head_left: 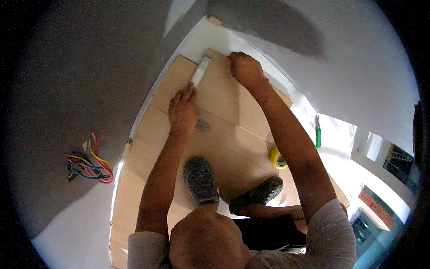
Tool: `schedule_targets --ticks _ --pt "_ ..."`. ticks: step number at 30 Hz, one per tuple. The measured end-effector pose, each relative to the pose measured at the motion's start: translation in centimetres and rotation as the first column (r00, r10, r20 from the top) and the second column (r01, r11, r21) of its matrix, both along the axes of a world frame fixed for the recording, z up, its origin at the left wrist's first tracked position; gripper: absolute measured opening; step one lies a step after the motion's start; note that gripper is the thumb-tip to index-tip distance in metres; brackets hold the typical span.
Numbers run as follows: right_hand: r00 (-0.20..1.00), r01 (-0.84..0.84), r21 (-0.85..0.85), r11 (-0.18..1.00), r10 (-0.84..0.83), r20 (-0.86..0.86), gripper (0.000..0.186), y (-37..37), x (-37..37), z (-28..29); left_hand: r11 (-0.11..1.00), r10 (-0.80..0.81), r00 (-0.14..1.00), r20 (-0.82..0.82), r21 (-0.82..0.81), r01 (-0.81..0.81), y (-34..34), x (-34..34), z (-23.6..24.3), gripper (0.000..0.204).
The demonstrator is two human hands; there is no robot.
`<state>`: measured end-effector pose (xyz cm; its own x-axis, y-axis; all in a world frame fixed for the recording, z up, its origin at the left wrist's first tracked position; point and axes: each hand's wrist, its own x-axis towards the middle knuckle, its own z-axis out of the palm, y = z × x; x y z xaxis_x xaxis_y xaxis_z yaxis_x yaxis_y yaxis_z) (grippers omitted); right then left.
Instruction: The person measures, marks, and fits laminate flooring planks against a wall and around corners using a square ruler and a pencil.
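My left hand [182, 112] reaches forward over a pale wooden floor plank [219, 92]. Its fingers grip the near end of a slim white bar [201, 71], ruler-like in shape, which lies slanted across the plank toward the far corner. To the right, by the plank's far end, my right hand [247, 71] is closed around a slender red tool [228, 58]. Red shows on both sides of that fist, but the middle is hidden, and its exact kind cannot be made out.
White sheeting [219, 38] covers the floor corner between two walls, with a wood scrap [215, 20] at its tip. Yellow tape [277, 158] and a green-handled tool [318, 134] lie right. A small grey piece [202, 126] rests near my left wrist. Coloured wires [96, 163] stick out of the left wall.
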<state>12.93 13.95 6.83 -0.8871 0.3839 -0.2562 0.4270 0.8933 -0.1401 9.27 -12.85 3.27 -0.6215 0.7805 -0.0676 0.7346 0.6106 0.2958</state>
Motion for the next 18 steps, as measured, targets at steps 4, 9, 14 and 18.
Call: schedule_targets --ticks 4,9,14,18 --pt "0.912 0.384 0.014 0.923 -0.377 -0.159 0.025 -0.1 13.0 -0.5 0.999 0.016 0.999 0.037 -0.035 -0.015 -0.7 -0.3 0.4 0.057" --pt "0.583 0.802 0.047 0.595 -0.798 0.152 0.058 -3.4 23.7 1.0 0.999 -0.002 0.999 0.051 -0.034 0.004 -1.7 -0.1 0.1 0.059" --pt "0.660 0.739 0.095 0.667 -0.745 0.100 0.063 -6.7 24.4 0.2 0.999 0.033 0.998 -0.055 -0.015 -0.034 -2.8 1.0 0.0 0.061" --pt "0.674 0.731 -0.036 0.681 -0.713 0.193 0.051 -8.7 24.5 2.1 0.986 0.168 0.961 0.219 -0.032 -0.165 -2.8 2.5 3.1 0.061"
